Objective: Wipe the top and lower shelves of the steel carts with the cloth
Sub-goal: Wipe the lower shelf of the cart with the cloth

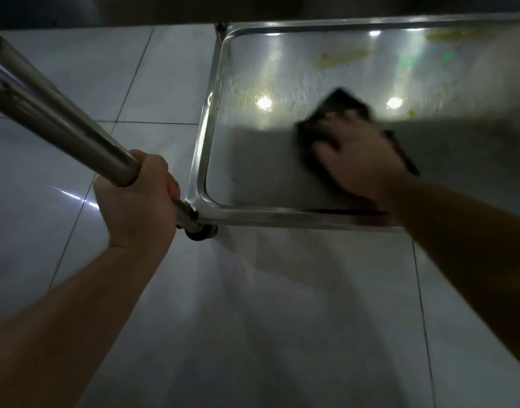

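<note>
2 hands: both bare, both at the cart's lower level.
Left hand [138, 198]: fist wrapped round the round, brushed-steel post [55, 119], just above the caster [200, 231].
Right hand [359, 160]: fingers spread flat, pressing the dark cloth [338, 110]; blurred, so the thumb's position is unclear.
Lower shelf [253, 169]: rimmed steel tray, rounded corners, yellowish smears [344, 55] at the far side.
Floor [282, 304]: glossy pale tiles.

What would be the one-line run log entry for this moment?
step: wiping lower shelf | right hand presses dark cloth | left hand grips cart post | yellowish stains remain at far side
</note>
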`<act>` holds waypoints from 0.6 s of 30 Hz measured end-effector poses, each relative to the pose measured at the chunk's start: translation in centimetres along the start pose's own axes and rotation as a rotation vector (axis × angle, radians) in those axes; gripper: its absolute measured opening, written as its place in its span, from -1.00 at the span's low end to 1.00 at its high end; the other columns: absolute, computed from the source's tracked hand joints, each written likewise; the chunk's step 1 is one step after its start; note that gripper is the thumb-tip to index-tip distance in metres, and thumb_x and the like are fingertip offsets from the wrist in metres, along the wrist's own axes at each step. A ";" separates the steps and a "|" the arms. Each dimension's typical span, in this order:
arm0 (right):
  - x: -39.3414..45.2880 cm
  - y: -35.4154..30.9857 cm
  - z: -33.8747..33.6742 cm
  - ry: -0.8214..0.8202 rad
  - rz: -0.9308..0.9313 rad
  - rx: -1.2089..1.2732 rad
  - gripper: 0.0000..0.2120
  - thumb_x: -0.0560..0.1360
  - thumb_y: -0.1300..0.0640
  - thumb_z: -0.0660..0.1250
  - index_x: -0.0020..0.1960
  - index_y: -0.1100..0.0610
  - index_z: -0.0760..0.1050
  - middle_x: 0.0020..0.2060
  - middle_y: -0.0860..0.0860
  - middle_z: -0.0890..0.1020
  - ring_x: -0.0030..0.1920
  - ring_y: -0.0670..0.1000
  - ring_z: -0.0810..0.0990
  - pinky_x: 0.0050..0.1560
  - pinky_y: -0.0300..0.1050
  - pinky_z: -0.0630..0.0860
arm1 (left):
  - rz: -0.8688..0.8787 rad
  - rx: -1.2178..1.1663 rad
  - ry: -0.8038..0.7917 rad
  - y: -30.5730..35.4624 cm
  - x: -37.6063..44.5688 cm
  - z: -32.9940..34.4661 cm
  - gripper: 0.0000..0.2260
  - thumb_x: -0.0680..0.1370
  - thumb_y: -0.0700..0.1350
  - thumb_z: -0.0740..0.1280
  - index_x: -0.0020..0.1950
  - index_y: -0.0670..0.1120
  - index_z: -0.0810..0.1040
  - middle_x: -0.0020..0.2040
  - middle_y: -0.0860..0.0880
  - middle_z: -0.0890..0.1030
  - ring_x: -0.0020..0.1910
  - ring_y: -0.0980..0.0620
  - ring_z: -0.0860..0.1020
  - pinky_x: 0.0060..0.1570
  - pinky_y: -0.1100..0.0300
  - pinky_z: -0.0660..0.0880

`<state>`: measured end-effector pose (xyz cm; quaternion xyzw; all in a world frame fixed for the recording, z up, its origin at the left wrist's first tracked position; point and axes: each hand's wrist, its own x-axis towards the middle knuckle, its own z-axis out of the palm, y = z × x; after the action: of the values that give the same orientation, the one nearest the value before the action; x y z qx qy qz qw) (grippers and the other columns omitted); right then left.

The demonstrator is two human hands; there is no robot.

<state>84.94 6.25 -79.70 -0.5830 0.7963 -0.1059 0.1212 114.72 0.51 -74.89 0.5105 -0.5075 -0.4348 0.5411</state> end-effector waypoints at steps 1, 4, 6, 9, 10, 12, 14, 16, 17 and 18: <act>-0.7 2.8 -0.8 0.060 0.143 -0.001 -0.41 0.60 -0.19 0.05 0.52 0.04 0.42 0.49 0.13 0.45 0.49 0.23 0.34 0.49 0.20 0.32 | 0.007 -0.003 -0.001 0.0 0.0 0.1 -0.89 0.40 -0.20 0.26 -0.31 -0.08 0.37 -0.53 0.05 0.41 -0.50 0.06 0.44 -0.39 0.23 0.47; -2.1 6.4 -1.8 0.148 0.541 0.042 -0.36 0.60 -0.21 -0.01 0.55 0.10 0.35 0.53 0.20 0.38 0.55 0.31 0.27 0.52 0.32 0.24 | 0.028 -0.027 0.001 -0.2 -0.2 0.2 -0.87 0.41 -0.24 0.25 -0.32 -0.12 0.35 -0.54 0.06 0.39 -0.51 0.06 0.41 -0.41 0.22 0.45; -1.1 4.8 -1.2 0.169 0.680 0.085 -0.32 0.61 -0.20 -0.03 0.61 0.13 0.27 0.62 0.14 0.27 0.64 0.25 0.13 0.59 0.31 0.09 | 0.028 -0.047 0.001 -0.2 -0.2 0.3 -0.87 0.40 -0.26 0.25 -0.32 -0.13 0.34 -0.54 0.06 0.38 -0.52 0.06 0.40 -0.41 0.21 0.44; 2.4 -0.7 0.6 0.182 0.706 0.114 -0.31 0.63 -0.20 -0.03 0.65 0.13 0.20 0.67 0.07 0.17 0.67 0.18 0.02 0.61 0.25 -0.03 | 0.022 -0.059 -0.018 -0.3 -0.1 0.2 -0.86 0.42 -0.27 0.26 -0.31 -0.12 0.35 -0.53 0.05 0.38 -0.51 0.06 0.40 -0.42 0.21 0.44; 3.8 -3.0 1.3 0.164 0.667 0.111 -0.32 0.64 -0.20 -0.02 0.65 0.13 0.20 0.67 0.07 0.17 0.67 0.17 0.02 0.61 0.24 -0.03 | 0.015 -0.055 -0.022 -0.3 -0.2 0.1 -0.87 0.42 -0.26 0.27 -0.29 -0.12 0.36 -0.52 0.04 0.38 -0.50 0.06 0.40 -0.43 0.21 0.44; 6.7 -8.0 2.3 0.084 0.535 0.107 -0.33 0.65 -0.20 -0.03 0.66 0.12 0.18 0.68 0.07 0.15 0.67 0.17 0.00 0.60 0.25 -0.05 | -0.008 -0.057 -0.018 -0.3 -0.2 0.0 -0.88 0.42 -0.25 0.28 -0.28 -0.12 0.36 -0.50 0.01 0.37 -0.50 0.05 0.39 -0.44 0.20 0.43; 8.9 -12.9 3.4 -0.024 0.326 0.099 -0.33 0.66 -0.18 -0.04 0.68 0.12 0.13 0.69 0.07 0.10 0.68 0.19 -0.05 0.61 0.26 -0.09 | -0.020 -0.067 -0.020 -0.3 -0.2 -0.1 -0.88 0.41 -0.25 0.28 -0.28 -0.16 0.36 -0.49 -0.02 0.35 -0.51 0.05 0.36 -0.46 0.20 0.40; 9.7 -16.9 4.5 -0.085 0.092 0.058 -0.37 0.67 -0.15 -0.02 0.67 0.08 0.17 0.68 0.08 0.13 0.67 0.21 -0.04 0.61 0.29 -0.08 | -0.017 -0.069 -0.029 -0.3 -0.1 -0.1 -0.89 0.40 -0.26 0.27 -0.29 -0.16 0.36 -0.49 -0.04 0.33 -0.51 0.05 0.35 -0.47 0.19 0.39; 9.5 -18.2 4.9 -0.092 0.005 0.049 -0.39 0.67 -0.14 -0.01 0.66 0.06 0.20 0.67 0.06 0.16 0.67 0.20 -0.01 0.61 0.29 -0.06 | -0.016 -0.068 -0.034 -0.3 -0.1 -0.2 -0.87 0.40 -0.26 0.27 -0.30 -0.14 0.35 -0.49 -0.05 0.33 -0.51 0.05 0.35 -0.47 0.19 0.39; 9.1 -18.9 5.1 -0.085 -0.057 0.064 -0.41 0.67 -0.13 0.00 0.65 0.04 0.22 0.66 0.05 0.19 0.67 0.19 0.02 0.61 0.28 -0.04 | -0.013 -0.064 -0.041 -0.4 0.0 -0.2 -0.85 0.41 -0.27 0.27 -0.31 -0.12 0.34 -0.49 -0.05 0.33 -0.51 0.05 0.35 -0.47 0.19 0.39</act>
<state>100.92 -8.19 -79.30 -0.6051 0.7698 -0.1100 0.1704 114.97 0.54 -75.23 0.4872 -0.5011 -0.4647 0.5437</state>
